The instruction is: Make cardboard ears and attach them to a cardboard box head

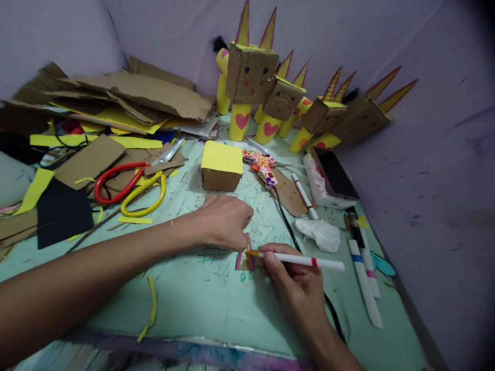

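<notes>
The left hand, at the centre of the frame, is curled into a fist over the upper end of a small yellow-brown tapered piece with a purple edge. Whether its fingers pinch the piece or only press it cannot be told. The piece lies just below centre on a pale green covered table. The right hand, lower right of centre, is closed around a slim white marker with a red band and orange-brown tip; the tip meets the piece.

Containers: a small brown cardboard box with a yellow top stands above the left hand. Its top is covered; the interior is hidden. At upper right, a dark smartphone rests on a white rectangular case with red markings, contents not visible. Along the upper edge stand yellow-tube figures with brown box-shaped heads, likewise covered, with pointed horns. A floral-patterned glue gun lies just right of the cardboard box. Red-and-yellow-handled scissors lie at left.
</notes>
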`<state>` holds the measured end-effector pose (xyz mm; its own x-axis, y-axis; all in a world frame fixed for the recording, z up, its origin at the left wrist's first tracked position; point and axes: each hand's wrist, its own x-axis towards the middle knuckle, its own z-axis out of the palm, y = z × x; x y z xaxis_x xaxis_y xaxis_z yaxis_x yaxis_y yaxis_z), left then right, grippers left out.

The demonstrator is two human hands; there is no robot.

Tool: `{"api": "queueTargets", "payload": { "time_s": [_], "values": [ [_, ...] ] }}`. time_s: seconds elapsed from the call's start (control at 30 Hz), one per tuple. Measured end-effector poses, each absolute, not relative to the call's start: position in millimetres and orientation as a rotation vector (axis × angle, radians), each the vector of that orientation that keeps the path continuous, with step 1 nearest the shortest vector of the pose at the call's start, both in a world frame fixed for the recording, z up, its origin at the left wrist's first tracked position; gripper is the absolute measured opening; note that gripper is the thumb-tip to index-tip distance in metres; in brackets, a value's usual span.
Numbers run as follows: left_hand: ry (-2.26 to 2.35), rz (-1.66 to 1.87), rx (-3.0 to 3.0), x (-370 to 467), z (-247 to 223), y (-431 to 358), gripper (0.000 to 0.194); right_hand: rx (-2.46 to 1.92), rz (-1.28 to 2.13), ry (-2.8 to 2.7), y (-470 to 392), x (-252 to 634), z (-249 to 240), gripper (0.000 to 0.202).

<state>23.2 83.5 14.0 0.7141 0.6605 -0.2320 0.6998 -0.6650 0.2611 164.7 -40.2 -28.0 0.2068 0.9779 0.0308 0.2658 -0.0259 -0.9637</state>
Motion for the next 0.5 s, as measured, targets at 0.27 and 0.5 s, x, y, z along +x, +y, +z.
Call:
{"api": "queueTargets", "payload": {
  "time_s": [0.27, 0.5],
  "values": [
    [1.071, -0.162, 2.587, 23, 14, 84, 0.027, -1.514, 0.91, -1.327, -42, 167, -27, 0.022],
    [1.063, -0.156, 2.599, 23, 14, 84, 0.026, -1.523, 0.849, -1.263, -43, 176, -24, 0.018]
  ]
}}
